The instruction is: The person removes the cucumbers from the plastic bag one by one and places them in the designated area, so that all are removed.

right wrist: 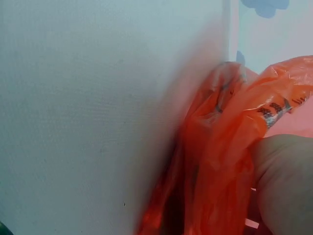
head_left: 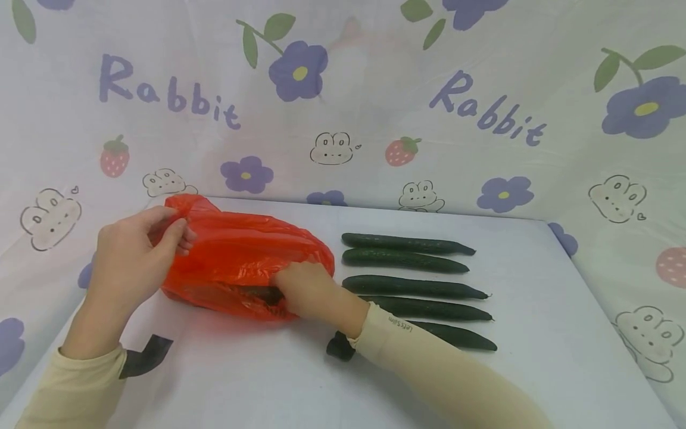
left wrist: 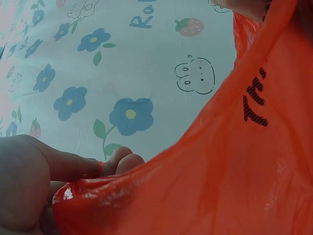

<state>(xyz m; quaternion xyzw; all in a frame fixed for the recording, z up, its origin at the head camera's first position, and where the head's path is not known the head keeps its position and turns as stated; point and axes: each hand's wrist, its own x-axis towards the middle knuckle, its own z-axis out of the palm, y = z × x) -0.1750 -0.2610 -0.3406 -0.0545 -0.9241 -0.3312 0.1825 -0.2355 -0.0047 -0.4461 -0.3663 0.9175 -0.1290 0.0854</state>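
A red plastic bag [head_left: 241, 238] lies on its side on the left half of the table, its mouth toward the front. My left hand [head_left: 131, 256] pinches the bag's edge at the upper left between thumb and fingers; in the left wrist view the red film [left wrist: 210, 186] stretches away from this hand. My right hand [head_left: 313, 295] reaches into the bag's mouth, fingers curled round the end of a dark green cucumber [head_left: 259, 292] that lies partly inside. The bag and the hand itself hide most of these fingertips. In the right wrist view, bag folds cover the front of the hand [right wrist: 286, 181].
Several cucumbers [head_left: 407, 260] lie in a row to the right of the bag, the nearest partly behind my right forearm. A white table [head_left: 257, 381] bears everything, with a printed rabbit-and-flower cloth [head_left: 364, 113] behind it. Dark straps [head_left: 147, 356] hang at both wrists.
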